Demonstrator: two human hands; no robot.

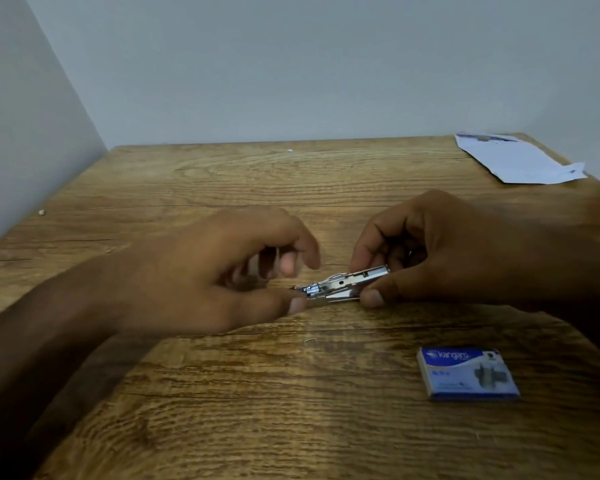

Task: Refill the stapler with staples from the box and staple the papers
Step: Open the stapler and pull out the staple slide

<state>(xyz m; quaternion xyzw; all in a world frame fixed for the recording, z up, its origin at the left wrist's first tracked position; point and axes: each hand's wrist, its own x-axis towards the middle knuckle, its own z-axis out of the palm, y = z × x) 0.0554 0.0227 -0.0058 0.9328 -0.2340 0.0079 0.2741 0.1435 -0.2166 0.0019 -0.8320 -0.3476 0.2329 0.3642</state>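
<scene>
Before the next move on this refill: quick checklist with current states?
1. Stapler held steady: ok, the right hand pinches its right end between thumb and fingers.
2. Left hand at the loading end: ok, its thumb touches the stapler's left end; a real grip, cannot tell.
3. Staples loaded in the channel: cannot tell, too blurred.
4. Staple box at hand: ok, it lies flat on the table on the right side; open or closed, cannot tell.
5. Papers in place for stapling: not ok, they lie at the table's far right corner, apart from the stapler.
6. Stray bits: not ok, a loose staple lies on the table nearer the person than the hands.
</scene>
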